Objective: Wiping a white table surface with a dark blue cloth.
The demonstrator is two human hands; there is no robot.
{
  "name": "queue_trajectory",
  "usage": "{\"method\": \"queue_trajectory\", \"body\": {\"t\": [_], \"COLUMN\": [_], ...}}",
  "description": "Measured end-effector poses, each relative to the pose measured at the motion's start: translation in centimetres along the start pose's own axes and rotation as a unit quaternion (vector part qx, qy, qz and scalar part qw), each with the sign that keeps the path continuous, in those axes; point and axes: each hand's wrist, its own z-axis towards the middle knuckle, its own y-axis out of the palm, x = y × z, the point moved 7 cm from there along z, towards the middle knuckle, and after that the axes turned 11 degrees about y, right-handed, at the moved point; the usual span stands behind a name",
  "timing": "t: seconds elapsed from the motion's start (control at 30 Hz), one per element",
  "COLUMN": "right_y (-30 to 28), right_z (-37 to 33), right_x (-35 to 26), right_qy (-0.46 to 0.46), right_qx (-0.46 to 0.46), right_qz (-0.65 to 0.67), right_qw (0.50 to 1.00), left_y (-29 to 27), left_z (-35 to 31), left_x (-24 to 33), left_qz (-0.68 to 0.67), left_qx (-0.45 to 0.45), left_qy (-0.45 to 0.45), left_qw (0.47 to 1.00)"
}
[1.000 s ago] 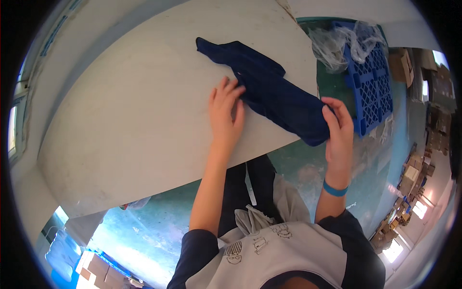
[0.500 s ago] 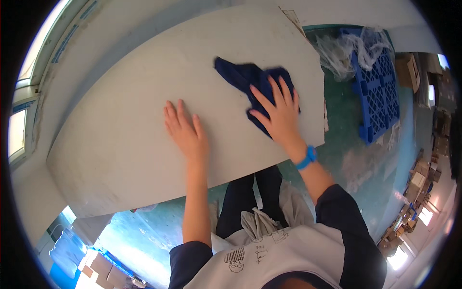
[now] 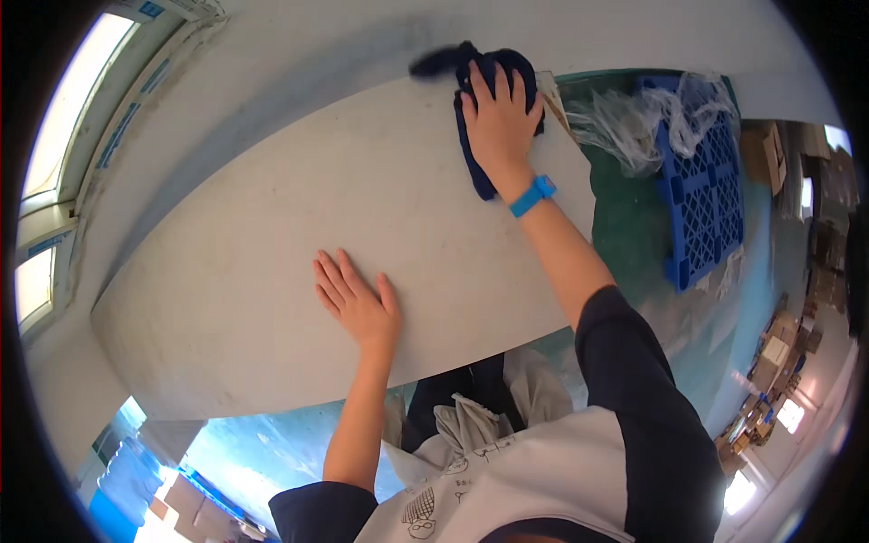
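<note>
A dark blue cloth (image 3: 480,172) lies bunched at the far right of the pale tabletop (image 3: 235,262), up against the wall. On top of it rests my right hand (image 3: 496,127), its fingers spread and pressing down, with a blue band round the wrist. One end of the cloth, left of the fingers, is blurred by motion. My left hand (image 3: 362,308) is flat on the bare board nearer to me, fingers stretched out and holding nothing. My palms and the underside of the cloth are hidden.
The wall (image 3: 308,54) runs along the table's far edge, with windows (image 3: 77,100) at the left. Beyond the chipped right edge, a blue plastic pallet (image 3: 706,199) stands on the green floor, clear plastic film (image 3: 625,136) draped over it. Cardboard boxes (image 3: 769,154) are farther right.
My right hand has pushed the cloth away from me and slightly left, up to the wall. My left hand appears lower in the picture, still flat; the whole view has shifted somewhat.
</note>
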Motion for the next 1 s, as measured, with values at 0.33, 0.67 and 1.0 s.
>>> {"method": "queue_trajectory", "body": {"t": [0.33,0.67,1.0], "right_y": [-3.7,-3.1,-30.9], "right_z": [-14.7,-2.8,8.8], "right_x": [6.0,4.8,6.3], "right_qy": [-0.119,0.179,-0.019], "right_qx": [-0.134,-0.283,-0.083], "right_qz": [0.089,0.613,0.427], "right_qw": [0.980,0.716,0.900], "left_y": [-0.2,-0.4,-0.1], "left_z": [-1.5,-1.2,-2.0], "left_x": [-0.7,-0.6,-1.1], "left_qz": [0.003,-0.012,-0.032], "left_qx": [-0.015,0.020,0.050], "left_qy": [-0.026,-0.041,-0.015], "left_qw": [1.000,0.999,0.998]}}
